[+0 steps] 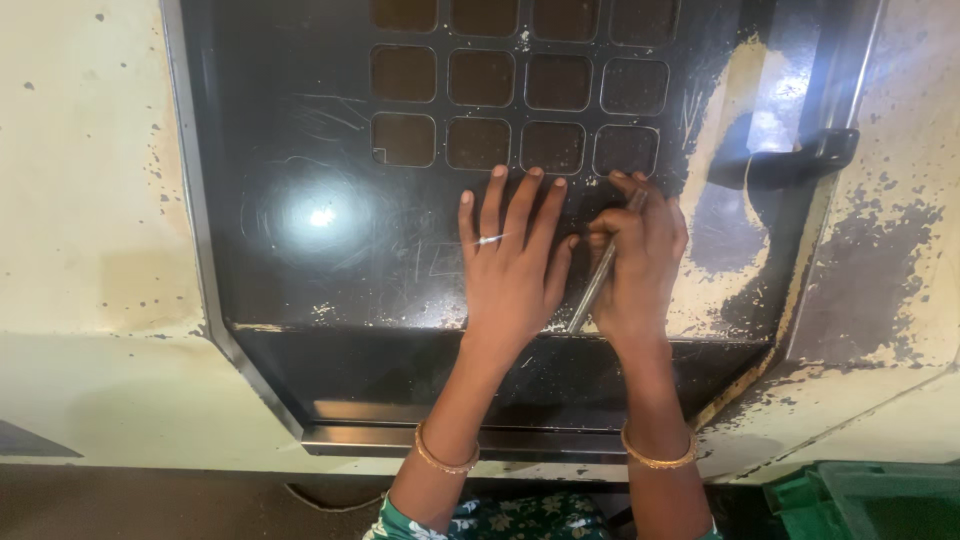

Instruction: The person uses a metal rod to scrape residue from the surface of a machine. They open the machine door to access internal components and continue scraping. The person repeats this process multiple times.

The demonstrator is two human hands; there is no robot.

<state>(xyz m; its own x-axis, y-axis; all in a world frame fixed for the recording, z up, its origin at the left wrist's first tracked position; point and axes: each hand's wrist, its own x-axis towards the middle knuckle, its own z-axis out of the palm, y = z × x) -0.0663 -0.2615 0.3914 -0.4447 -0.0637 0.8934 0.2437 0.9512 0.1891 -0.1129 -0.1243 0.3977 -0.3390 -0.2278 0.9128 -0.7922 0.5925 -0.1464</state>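
We hold a thin metal rod point(598, 282) in our right hand point(640, 262), and it lies slantwise against the dark panel point(330, 260) of a machine door. Its upper end is hidden inside the hand near the bottom row of windows; its lower end shows below the palm, close to the ledge point(400, 375) at the foot of the panel. The right fingers point(628, 190) are curled and pressed together, pinching the rod between thumb and forefinger.

Just beside it, our left hand point(512, 262) lies flat on the panel, palm down. Its fingers point(522, 200) are straight and slightly spread, the tips reaching almost to the lowest windows, and the thumb touches the right hand. A ring point(489, 239) sits on one left finger. Each wrist carries a gold bangle point(445, 461). A patterned green sleeve point(500, 520) shows at the bottom edge.

Above the hands, the panel has a grid of square windows point(515, 95) with rounded corners. The dark surface is scratched, and a lamp glare point(320, 216) shines on it to the left. To the right, a black handle point(785, 160) is fixed to the door's edge, near a patch of worn paint. The cream casing point(80, 200) around the door is chipped and speckled. A green crate point(865, 500) stands at the lower right corner.
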